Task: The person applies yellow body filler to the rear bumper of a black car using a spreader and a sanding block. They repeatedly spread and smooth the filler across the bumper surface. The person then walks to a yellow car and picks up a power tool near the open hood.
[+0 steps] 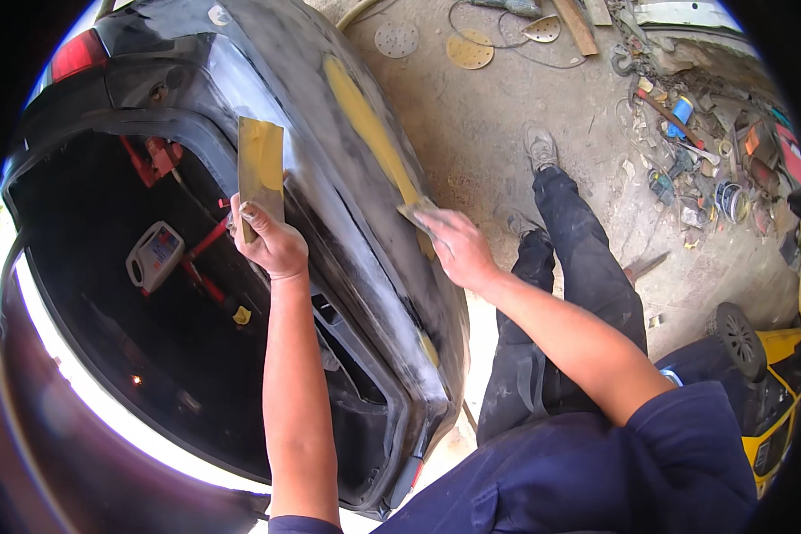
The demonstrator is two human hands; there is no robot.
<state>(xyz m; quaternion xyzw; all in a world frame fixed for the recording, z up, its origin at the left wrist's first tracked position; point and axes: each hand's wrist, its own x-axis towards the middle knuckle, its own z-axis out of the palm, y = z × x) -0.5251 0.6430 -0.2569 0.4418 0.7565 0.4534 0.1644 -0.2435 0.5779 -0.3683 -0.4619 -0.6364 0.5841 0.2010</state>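
My left hand [272, 246] grips a flat, upright spreader [262, 156] coated with yellow putty, above the edge of the open trunk [80, 294]. My right hand [461, 249] holds a small flat scraper [409, 212] against the yellow putty strip [360, 116] on the car's sanded, dark grey rear body panel [334, 169]. The strip runs lengthwise along the panel, with more yellow patches near my hand and toward the lower end. Inside the trunk are red tools [160, 156] and a white container [154, 256].
My legs [587, 276] stand on the concrete floor beside the car. At the top lie sanding discs [468, 49], a cable and a wooden plank [570, 22]. Scattered tools and debris [690, 160] lie to the right, with a yellow-and-black wheeled object [774, 400] at lower right.
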